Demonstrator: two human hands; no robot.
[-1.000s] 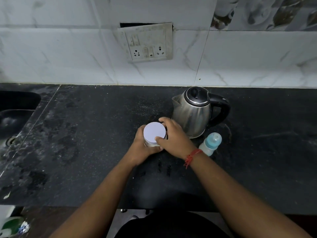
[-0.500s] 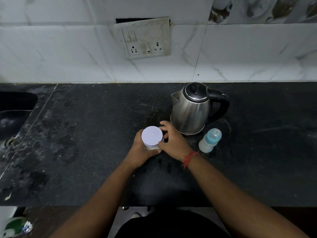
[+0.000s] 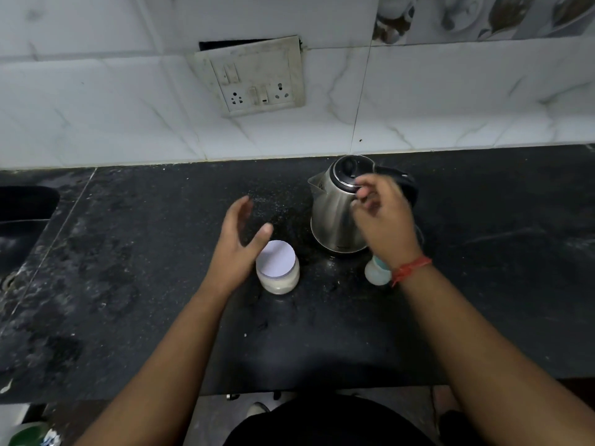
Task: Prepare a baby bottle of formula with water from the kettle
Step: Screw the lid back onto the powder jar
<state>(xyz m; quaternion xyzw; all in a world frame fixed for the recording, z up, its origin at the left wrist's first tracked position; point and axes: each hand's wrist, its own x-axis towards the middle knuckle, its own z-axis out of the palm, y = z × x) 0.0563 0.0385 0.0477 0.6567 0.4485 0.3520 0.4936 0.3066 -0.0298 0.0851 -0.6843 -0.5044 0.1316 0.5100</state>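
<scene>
A small jar of pale formula powder (image 3: 278,272) with a white lid stands on the black counter (image 3: 161,284). My left hand (image 3: 238,243) hovers just left of it, fingers spread, holding nothing. A steel kettle (image 3: 331,210) with a black lid and handle stands behind and to the right. My right hand (image 3: 383,217) is raised in front of the kettle, blurred, fingers loosely curled near the lid rim, nothing visibly held. The baby bottle (image 3: 375,272) with a teal top stands by the kettle's base, mostly hidden behind my right wrist.
A sink (image 3: 22,226) is sunk into the counter at far left. A socket and switch plate (image 3: 254,75) hangs loose on the white tiled wall. The counter's front edge runs along the bottom, with a green and white object (image 3: 29,436) below at the left corner.
Both hands have let go of the jar. My left hand drew back to the left and opened; my right hand rose toward the kettle's lid. The jar stays on the counter.
</scene>
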